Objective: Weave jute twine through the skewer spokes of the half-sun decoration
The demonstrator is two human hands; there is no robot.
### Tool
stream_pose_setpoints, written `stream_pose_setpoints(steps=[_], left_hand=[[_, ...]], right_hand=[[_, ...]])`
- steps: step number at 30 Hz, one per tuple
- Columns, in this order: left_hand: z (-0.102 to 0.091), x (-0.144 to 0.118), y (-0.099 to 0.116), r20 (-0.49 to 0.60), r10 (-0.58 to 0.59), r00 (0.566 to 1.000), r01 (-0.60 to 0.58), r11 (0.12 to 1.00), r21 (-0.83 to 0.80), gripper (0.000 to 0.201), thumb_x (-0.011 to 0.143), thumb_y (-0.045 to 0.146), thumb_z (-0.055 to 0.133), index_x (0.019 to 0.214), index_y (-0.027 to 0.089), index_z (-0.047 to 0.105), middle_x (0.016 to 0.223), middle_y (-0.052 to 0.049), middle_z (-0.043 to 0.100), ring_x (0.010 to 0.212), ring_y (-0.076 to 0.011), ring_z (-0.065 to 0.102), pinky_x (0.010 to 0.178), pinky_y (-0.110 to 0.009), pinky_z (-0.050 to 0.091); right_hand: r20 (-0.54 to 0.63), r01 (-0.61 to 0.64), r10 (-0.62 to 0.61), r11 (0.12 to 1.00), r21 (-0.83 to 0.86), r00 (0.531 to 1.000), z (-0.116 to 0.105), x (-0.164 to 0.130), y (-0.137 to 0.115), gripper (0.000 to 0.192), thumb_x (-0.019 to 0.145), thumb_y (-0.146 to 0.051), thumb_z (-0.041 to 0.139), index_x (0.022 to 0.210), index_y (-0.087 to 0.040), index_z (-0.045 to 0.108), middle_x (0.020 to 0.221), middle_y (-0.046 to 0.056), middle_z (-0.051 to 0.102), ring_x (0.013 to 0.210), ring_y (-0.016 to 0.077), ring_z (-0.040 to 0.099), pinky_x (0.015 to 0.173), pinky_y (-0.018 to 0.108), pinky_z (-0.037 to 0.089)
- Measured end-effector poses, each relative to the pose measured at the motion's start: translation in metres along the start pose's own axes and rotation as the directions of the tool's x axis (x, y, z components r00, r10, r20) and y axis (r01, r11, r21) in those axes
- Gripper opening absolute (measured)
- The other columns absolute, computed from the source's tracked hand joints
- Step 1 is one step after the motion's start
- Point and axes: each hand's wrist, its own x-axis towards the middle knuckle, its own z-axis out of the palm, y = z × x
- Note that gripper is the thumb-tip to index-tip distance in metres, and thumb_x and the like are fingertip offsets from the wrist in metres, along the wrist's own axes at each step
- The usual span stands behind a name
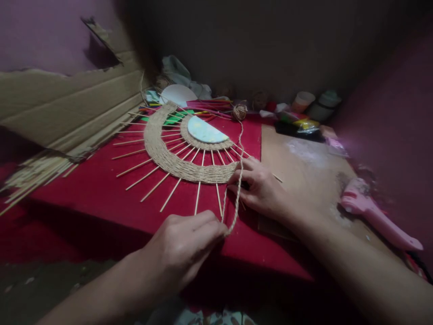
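A half-round woven piece (pixel 176 158) lies on the red table (pixel 101 189): thin wooden sticks fan out from a pale half disc (pixel 205 130), with bands of jute twine woven through them. My left hand (pixel 184 246) pinches a loop of the twine (pixel 237 198) near the table's front edge. My right hand (pixel 259 185) rests on the right end of the weave, fingers pressing the twine and sticks there. The twine runs back to a small ball (pixel 239 111) behind the piece.
Torn cardboard (pixel 67 104) and a bundle of loose sticks (pixel 37 174) lie at the left. A brown board (pixel 304 167) covers the table's right part, with a pink glue gun (pixel 375 216) on it. Cups, packets and coloured scraps (pixel 304 117) crowd the back.
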Motion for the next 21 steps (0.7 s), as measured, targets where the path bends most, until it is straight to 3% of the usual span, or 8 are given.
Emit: stream_pose_setpoints(steps=[6,8,11,15,21], left_hand=[[0.009,-0.003,0.001,-0.055,0.169,0.984,-0.154,0.965,0.213,0.020,0.092,0.010,0.041,0.100,0.013,0.059,0.077,-0.005,0.061,0.066,-0.0126,0.057,0.057,-0.022,0.044],[0.012,-0.004,0.000,-0.112,0.210,0.971,-0.178,0.953,0.244,0.019,0.091,0.011,0.043,0.099,0.012,0.060,0.076,-0.006,0.062,0.065,-0.0127,0.058,0.057,-0.022,0.045],[0.015,-0.005,-0.001,-0.143,0.228,0.963,-0.187,0.949,0.255,0.018,0.090,0.010,0.044,0.099,0.012,0.060,0.078,-0.007,0.064,0.067,-0.0134,0.060,0.059,-0.022,0.047],[0.015,-0.007,-0.001,-0.139,0.216,0.966,-0.175,0.950,0.257,0.018,0.089,0.009,0.044,0.098,0.013,0.059,0.082,-0.008,0.066,0.071,-0.0146,0.061,0.059,-0.023,0.047],[0.012,-0.007,0.000,-0.090,0.148,0.985,-0.130,0.975,0.177,0.019,0.088,0.008,0.043,0.095,0.014,0.060,0.076,-0.005,0.061,0.064,-0.0131,0.055,0.056,-0.024,0.041]], right_hand=[[-0.026,0.127,-0.132,0.983,-0.134,0.991,0.002,0.004,-0.001,0.018,0.088,-0.018,0.053,0.080,-0.017,0.068,0.080,0.006,0.059,0.075,0.0165,0.050,0.066,0.031,0.039],[0.061,0.270,-0.263,0.927,-0.259,0.963,-0.001,0.007,-0.006,0.024,0.093,-0.020,0.048,0.084,-0.019,0.070,0.080,0.006,0.060,0.074,0.0168,0.049,0.065,0.032,0.035],[0.307,0.486,-0.388,0.789,-0.375,0.869,-0.007,0.013,-0.017,0.026,0.095,-0.019,0.045,0.081,-0.019,0.067,0.085,0.006,0.061,0.078,0.0182,0.049,0.068,0.034,0.032],[0.464,0.589,-0.394,0.691,-0.418,0.793,-0.013,0.018,-0.030,0.025,0.096,-0.017,0.042,0.082,-0.017,0.064,0.083,0.005,0.060,0.076,0.0182,0.047,0.069,0.034,0.032],[0.511,0.616,-0.387,0.667,-0.419,0.767,-0.010,0.022,-0.030,0.020,0.096,-0.018,0.041,0.092,-0.017,0.061,0.086,0.005,0.061,0.076,0.0185,0.047,0.069,0.033,0.033]])
